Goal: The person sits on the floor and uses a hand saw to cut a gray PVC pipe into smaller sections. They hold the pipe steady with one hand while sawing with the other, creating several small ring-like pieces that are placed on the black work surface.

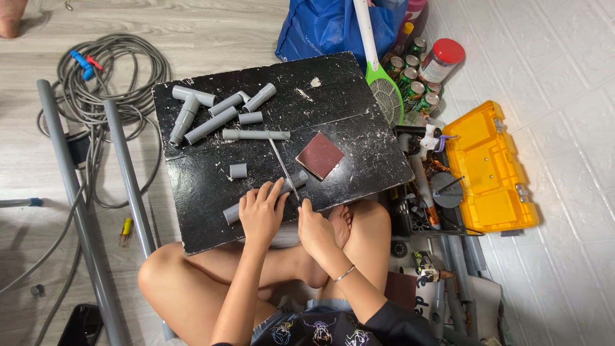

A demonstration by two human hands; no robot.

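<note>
Your crossed bare legs [256, 275] fill the bottom of the view, with the black scuffed board [359, 122] resting just past your knees. Your left hand [261, 211] is closed down over a short grey pipe [296, 181] that lies at the board's near edge, fingers wrapped across its top and pinning it flat. Your right hand [315, 229], a thin bracelet on its wrist, is clenched around the handle of a slim hacksaw blade [282, 165]; the blade runs up and away from your fist, crossing the pipe just beside your left fingertips.

Beyond the blade lies a longer grey tube [256, 134], and near it a square of dark red sandpaper [319, 155]. A small pipe offcut [237, 170] stands alone, close to your left hand. Farther back, several grey fittings [192, 106] are gathered at the board's far left corner.

To your right sits an open yellow toolbox [490, 170]. On the floor to your left lie two long grey pipes [83, 218] and a coiled grey hose [115, 70].
</note>
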